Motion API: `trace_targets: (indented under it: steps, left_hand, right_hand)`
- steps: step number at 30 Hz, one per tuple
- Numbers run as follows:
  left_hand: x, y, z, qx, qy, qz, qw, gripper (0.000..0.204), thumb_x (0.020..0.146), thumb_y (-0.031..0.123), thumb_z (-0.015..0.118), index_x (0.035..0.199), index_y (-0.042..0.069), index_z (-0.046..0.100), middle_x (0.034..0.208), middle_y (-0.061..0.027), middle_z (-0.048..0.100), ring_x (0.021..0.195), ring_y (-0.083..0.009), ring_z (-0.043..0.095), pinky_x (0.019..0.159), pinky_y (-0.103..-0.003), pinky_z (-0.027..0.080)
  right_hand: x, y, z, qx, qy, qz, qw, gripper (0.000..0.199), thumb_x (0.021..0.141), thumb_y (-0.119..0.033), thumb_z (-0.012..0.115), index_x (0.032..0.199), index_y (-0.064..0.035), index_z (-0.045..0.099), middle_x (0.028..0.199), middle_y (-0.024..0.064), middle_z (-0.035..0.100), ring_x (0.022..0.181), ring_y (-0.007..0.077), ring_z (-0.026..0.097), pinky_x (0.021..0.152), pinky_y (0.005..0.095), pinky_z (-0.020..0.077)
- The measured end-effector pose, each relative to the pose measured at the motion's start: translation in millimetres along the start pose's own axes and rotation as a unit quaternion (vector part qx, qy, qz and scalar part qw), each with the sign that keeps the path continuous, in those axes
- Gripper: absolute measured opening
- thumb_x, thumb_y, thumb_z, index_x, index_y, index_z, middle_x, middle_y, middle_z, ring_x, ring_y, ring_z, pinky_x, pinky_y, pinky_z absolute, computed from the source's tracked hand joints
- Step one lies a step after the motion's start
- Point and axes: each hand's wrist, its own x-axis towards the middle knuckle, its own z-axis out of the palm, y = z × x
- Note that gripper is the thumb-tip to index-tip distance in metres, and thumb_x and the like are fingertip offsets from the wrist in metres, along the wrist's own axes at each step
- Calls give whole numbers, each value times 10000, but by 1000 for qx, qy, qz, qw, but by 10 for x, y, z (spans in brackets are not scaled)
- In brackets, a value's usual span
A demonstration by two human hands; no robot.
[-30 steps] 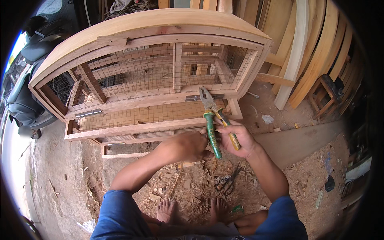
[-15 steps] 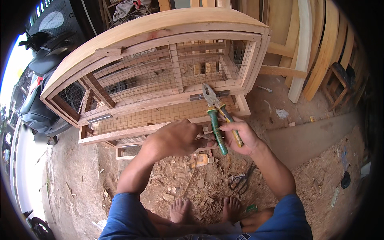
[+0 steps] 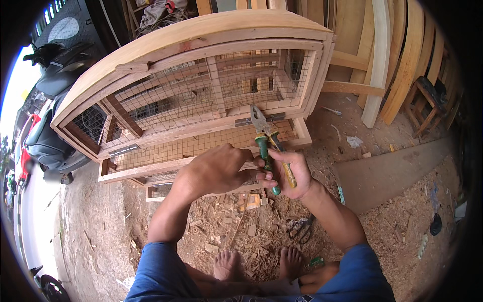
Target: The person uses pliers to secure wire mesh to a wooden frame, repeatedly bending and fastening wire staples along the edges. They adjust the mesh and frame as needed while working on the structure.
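Note:
In my right hand (image 3: 293, 173) I hold a pair of combination pliers (image 3: 260, 123) with worn green and yellow handles. Their jaws point away from me, in front of the cage's lower rail. My left hand (image 3: 219, 168) is closed, its fingertips meeting the green handle and my right fingers. Whatever small thing it may pinch is hidden. Just beyond both hands stands a wooden cage (image 3: 214, 85) with wire mesh panels. A lower mesh-covered frame (image 3: 146, 168) juts toward me, joined by metal hinges (image 3: 123, 150).
Wood shavings and offcuts (image 3: 226, 221) cover the floor around my bare feet, with dark-handled scissors (image 3: 301, 231) among them. Timber boards (image 3: 375, 65) lean at the right, near a small wooden stool (image 3: 422, 108). A flat board (image 3: 392, 176) lies below them. Motorbikes (image 3: 55, 126) stand at left.
Both hands have come together, and the pliers have shifted a little to the left and turned slightly. My left fingertips now reach across the green handle.

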Motion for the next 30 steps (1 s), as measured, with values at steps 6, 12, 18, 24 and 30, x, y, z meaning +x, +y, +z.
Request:
trace_targets:
  steps: [6, 12, 18, 24, 30]
  left_hand:
    - [-114, -128, -88, 9, 51, -24, 998, 409, 942, 310, 695, 1201, -5, 683, 1100, -204, 731, 986, -333, 725, 877, -410, 568]
    - [-94, -257, -131, -42, 53, -60, 996, 421, 947, 315, 690, 1215, -10, 674, 1055, -183, 746, 953, -321, 736, 831, -396, 570]
    - [42, -117, -127, -25, 66, -46, 996, 430, 970, 333, 651, 1256, 12, 654, 1025, -196, 746, 942, -323, 735, 800, -401, 559]
    - [157, -126, -105, -82, 99, -22, 991, 439, 967, 356, 654, 1274, 42, 653, 1032, -203, 743, 942, -335, 730, 804, -408, 554]
    - [301, -139, 105, -89, 143, 18, 986, 437, 958, 379, 664, 1248, 52, 665, 995, -223, 738, 922, -346, 728, 776, -432, 543]
  right_hand:
    - [-2, 98, 76, -69, 86, -31, 993, 508, 1027, -333, 493, 1476, -107, 418, 1155, 99, 595, 876, 187, 596, 781, 337, 527]
    - [-102, 100, -6, -135, 55, -11, 989, 468, 1048, -360, 464, 1443, -110, 453, 1245, 125, 609, 1052, 172, 603, 883, 355, 524]
    - [-70, 83, 64, -145, 57, -47, 987, 494, 1038, -387, 480, 1429, -85, 457, 1325, 137, 590, 1083, 164, 597, 892, 340, 506]
    - [-55, 8, 82, -128, 26, -28, 991, 460, 1031, -359, 489, 1387, -68, 507, 1216, 142, 622, 1049, 197, 605, 885, 340, 493]
    - [-155, -306, -31, -98, -42, 6, 994, 481, 1043, -280, 466, 1398, 43, 451, 1206, 160, 627, 1039, 246, 658, 873, 409, 589]
